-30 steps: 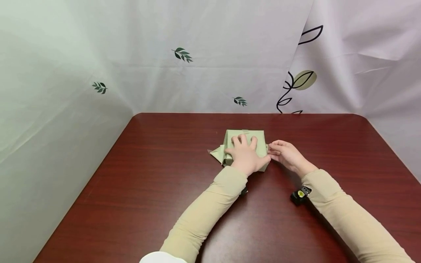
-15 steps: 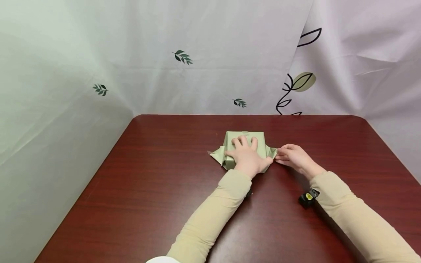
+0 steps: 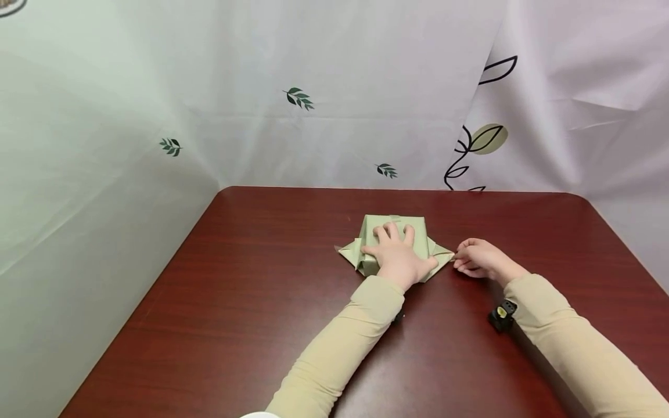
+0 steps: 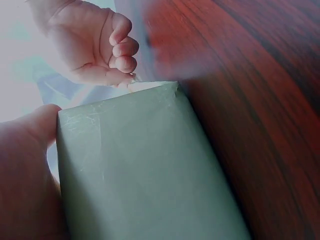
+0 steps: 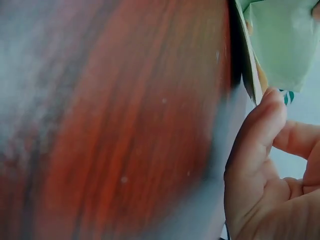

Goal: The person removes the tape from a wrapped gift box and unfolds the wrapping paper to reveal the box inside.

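Observation:
A box wrapped in pale green paper (image 3: 420, 237) sits on the table, with pointed paper flaps sticking out at both sides. My left hand (image 3: 397, 255) rests on its top with the fingers spread, the thumb at the near right edge. In the left wrist view the thumb (image 4: 42, 122) touches a corner of the wrapped box (image 4: 140, 160). To the right, my right hand (image 3: 483, 258) pinches the tip of the right paper flap (image 3: 440, 253) between thumb and fingers. The right wrist view shows that flap's edge (image 5: 248, 62) at the thumb tip.
The left paper flap (image 3: 350, 251) lies out with a bit of clear tape at its tip. The dark red wooden table (image 3: 251, 278) spreads around the box. Patterned white cloth (image 3: 334, 145) hangs behind and beside it.
My right hand has moved right, away from the box, drawing the right flap out into a point. The left hand stays on top of the box. The head view has shifted slightly.

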The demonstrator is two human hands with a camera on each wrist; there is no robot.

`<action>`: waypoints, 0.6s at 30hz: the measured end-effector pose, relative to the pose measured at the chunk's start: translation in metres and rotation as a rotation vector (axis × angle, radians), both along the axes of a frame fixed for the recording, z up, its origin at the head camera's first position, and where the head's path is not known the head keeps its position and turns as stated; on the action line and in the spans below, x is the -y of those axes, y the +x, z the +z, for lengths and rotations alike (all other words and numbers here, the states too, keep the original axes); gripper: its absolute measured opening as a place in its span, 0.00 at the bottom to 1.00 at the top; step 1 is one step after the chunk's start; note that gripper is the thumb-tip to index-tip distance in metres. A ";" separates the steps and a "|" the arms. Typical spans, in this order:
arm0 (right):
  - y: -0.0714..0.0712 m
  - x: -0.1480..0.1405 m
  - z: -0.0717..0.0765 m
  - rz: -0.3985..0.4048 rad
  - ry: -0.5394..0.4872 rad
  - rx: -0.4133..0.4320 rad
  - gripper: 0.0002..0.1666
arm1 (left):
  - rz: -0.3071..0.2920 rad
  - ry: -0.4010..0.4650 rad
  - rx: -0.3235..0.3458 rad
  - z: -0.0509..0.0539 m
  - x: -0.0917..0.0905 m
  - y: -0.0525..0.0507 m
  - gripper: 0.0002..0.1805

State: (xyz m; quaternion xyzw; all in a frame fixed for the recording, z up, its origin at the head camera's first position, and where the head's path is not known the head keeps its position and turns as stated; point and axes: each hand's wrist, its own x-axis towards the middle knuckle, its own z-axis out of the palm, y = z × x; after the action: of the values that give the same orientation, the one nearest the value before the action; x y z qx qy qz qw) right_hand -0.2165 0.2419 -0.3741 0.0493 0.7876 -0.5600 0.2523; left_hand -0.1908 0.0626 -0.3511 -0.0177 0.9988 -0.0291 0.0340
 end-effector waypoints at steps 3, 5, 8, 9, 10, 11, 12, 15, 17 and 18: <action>-0.001 -0.003 0.000 -0.004 -0.003 0.017 0.06 | -0.001 -0.001 -0.003 0.000 0.000 0.000 0.45; -0.001 -0.008 0.000 -0.007 0.009 0.008 0.06 | -0.003 -0.002 -0.003 0.000 0.000 0.000 0.46; -0.002 -0.014 0.002 -0.010 0.025 -0.009 0.05 | 0.000 -0.003 -0.003 -0.001 -0.001 0.000 0.46; -0.002 -0.015 0.003 -0.006 0.026 -0.019 0.05 | 0.001 -0.003 -0.002 -0.001 -0.001 0.000 0.46; -0.002 -0.016 0.004 0.002 0.023 -0.030 0.05 | 0.002 -0.004 -0.001 -0.001 -0.001 0.000 0.46; -0.003 -0.016 0.005 0.012 0.019 -0.044 0.05 | 0.002 -0.002 -0.002 -0.001 -0.001 0.000 0.46; -0.003 -0.014 0.006 0.021 0.015 -0.061 0.05 | 0.002 -0.002 -0.003 -0.001 -0.001 0.000 0.46; -0.005 -0.008 0.007 0.049 0.013 -0.147 0.09 | 0.002 0.001 -0.006 0.000 -0.001 0.000 0.45; -0.006 -0.002 0.009 0.065 0.012 -0.218 0.12 | 0.001 0.000 -0.007 -0.001 -0.001 0.000 0.46; -0.006 0.002 0.010 0.072 0.018 -0.255 0.13 | 0.001 -0.002 -0.005 -0.001 -0.001 0.000 0.46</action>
State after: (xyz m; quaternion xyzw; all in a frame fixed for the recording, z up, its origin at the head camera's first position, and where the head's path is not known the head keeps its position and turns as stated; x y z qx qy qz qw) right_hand -0.2222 0.2399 -0.3645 -0.0481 0.8194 -0.5454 0.1696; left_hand -0.1911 0.0637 -0.3518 -0.0186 0.9989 -0.0299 0.0317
